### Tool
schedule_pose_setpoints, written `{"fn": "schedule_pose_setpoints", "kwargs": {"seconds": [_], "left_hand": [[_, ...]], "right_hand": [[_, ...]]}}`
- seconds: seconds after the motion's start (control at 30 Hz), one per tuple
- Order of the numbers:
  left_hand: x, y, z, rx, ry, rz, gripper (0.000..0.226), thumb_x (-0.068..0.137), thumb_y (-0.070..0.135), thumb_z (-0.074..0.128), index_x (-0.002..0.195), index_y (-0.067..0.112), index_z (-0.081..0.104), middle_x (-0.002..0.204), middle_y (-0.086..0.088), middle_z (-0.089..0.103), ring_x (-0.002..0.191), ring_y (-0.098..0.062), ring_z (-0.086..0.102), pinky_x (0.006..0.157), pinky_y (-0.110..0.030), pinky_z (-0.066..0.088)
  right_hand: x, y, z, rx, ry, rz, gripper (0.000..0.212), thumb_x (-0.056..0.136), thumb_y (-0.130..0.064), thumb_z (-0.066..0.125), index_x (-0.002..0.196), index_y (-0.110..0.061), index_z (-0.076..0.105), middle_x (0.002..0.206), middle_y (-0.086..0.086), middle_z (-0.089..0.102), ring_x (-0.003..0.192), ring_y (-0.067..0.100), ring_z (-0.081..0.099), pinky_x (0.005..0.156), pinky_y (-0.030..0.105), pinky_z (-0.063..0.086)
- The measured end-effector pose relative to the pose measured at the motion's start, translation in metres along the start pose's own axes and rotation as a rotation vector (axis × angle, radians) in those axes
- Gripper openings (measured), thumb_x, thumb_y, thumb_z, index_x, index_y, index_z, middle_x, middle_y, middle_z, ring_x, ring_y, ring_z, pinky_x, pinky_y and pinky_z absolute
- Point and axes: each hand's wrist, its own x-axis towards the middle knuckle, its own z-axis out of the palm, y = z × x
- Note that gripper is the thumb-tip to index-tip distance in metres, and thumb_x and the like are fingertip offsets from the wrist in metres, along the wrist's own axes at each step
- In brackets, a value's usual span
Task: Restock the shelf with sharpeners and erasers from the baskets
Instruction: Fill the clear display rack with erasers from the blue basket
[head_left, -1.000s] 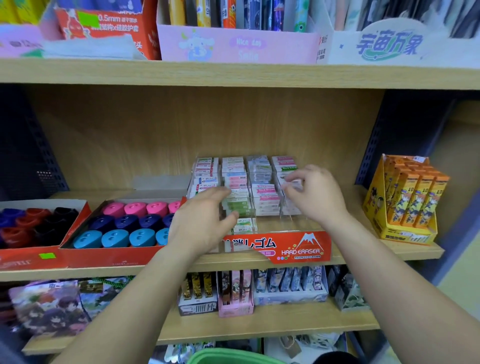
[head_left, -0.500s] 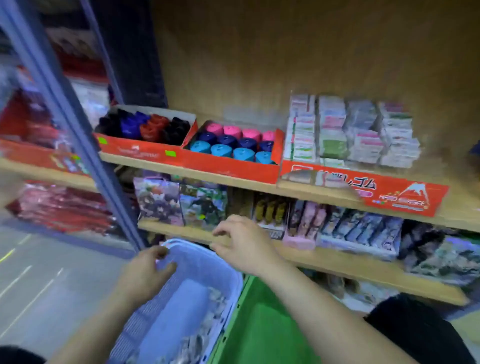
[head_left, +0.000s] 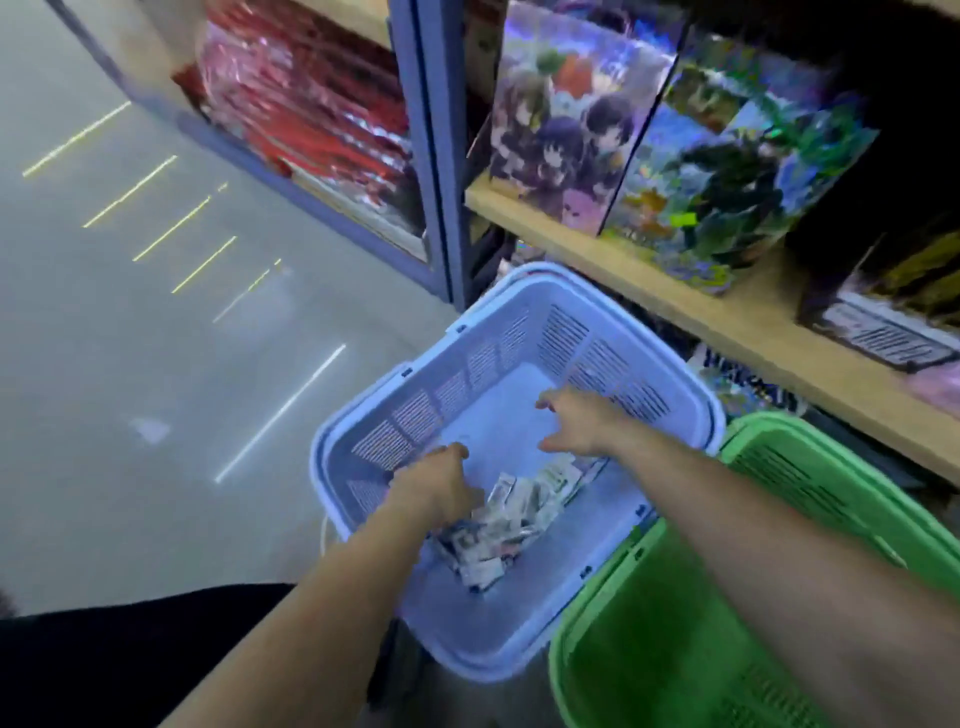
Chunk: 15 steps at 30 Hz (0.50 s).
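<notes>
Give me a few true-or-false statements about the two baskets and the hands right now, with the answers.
1. Both hands reach into the blue basket. True.
2. The green basket stands to the left of the blue one. False: it stands on the right, next to it.
3. The small packets lie in the green basket. False: they lie in the blue basket, at its near end.
4. The right hand has spread fingers and holds nothing. True.
5. The left hand rests on the wooden shelf. False: it is down at the packets.
</notes>
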Motion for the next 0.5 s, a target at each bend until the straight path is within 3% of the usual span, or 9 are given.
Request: {"fn": "schedule_pose_setpoints", "kwargs": {"seconds": [0.13, 0.23, 0.33, 0.43, 0.5], "left_hand": [[0.033, 0.007, 0.022, 0.058, -0.077, 0.014, 0.078, 0.086, 0.051, 0.070, 0.149, 0.017, 0.037, 0.150, -0.010, 0.044, 0.135, -0.033, 0.047, 0.109, -0.045, 0.043], [0.047, 0.010, 0.038, 0.062, -0.144, 0.038, 0.087, 0.079, 0.051, 0.078, 0.148, 0.018, 0.036, 0.148, -0.009, 0.044, 0.136, -0.032, 0.046, 0.108, -0.044, 0.041], [0.051, 0.006, 0.059, 0.002, -0.164, 0.027, 0.089, 0.082, 0.042, 0.074, 0.153, 0.022, 0.025, 0.156, -0.007, 0.037, 0.137, -0.033, 0.047, 0.110, -0.043, 0.039], [0.052, 0.006, 0.073, -0.005, -0.197, 0.030, 0.103, 0.075, 0.041, 0.080, 0.155, 0.021, 0.018, 0.156, -0.010, 0.034, 0.135, -0.036, 0.049, 0.111, -0.047, 0.040], [0.055, 0.005, 0.075, -0.036, -0.230, 0.016, 0.110, 0.065, 0.042, 0.089, 0.149, 0.020, 0.022, 0.147, -0.013, 0.044, 0.130, -0.037, 0.052, 0.107, -0.048, 0.043]], "right_hand": [[0.035, 0.006, 0.019, -0.195, -0.251, -0.070, 0.092, 0.078, -0.049, 0.082, 0.152, -0.021, 0.036, 0.145, 0.010, 0.041, 0.131, 0.033, 0.048, 0.102, 0.039, 0.044], [0.046, 0.014, 0.040, -0.281, -0.455, -0.091, 0.112, 0.071, -0.056, 0.084, 0.158, -0.019, 0.024, 0.155, 0.012, 0.029, 0.141, 0.033, 0.033, 0.110, 0.041, 0.037], [0.048, 0.020, 0.047, -0.405, -0.492, -0.141, 0.116, 0.074, -0.062, 0.080, 0.160, -0.016, 0.017, 0.161, 0.013, 0.018, 0.148, 0.034, 0.019, 0.116, 0.044, 0.026], [0.059, 0.025, 0.045, -0.415, -0.482, -0.186, 0.112, 0.068, -0.067, 0.082, 0.154, -0.018, 0.031, 0.154, 0.007, 0.030, 0.140, 0.031, 0.030, 0.113, 0.043, 0.034], [0.064, 0.027, 0.048, -0.393, -0.479, -0.190, 0.103, 0.062, -0.068, 0.085, 0.144, -0.022, 0.042, 0.144, 0.003, 0.041, 0.129, 0.029, 0.041, 0.103, 0.046, 0.044]]}}
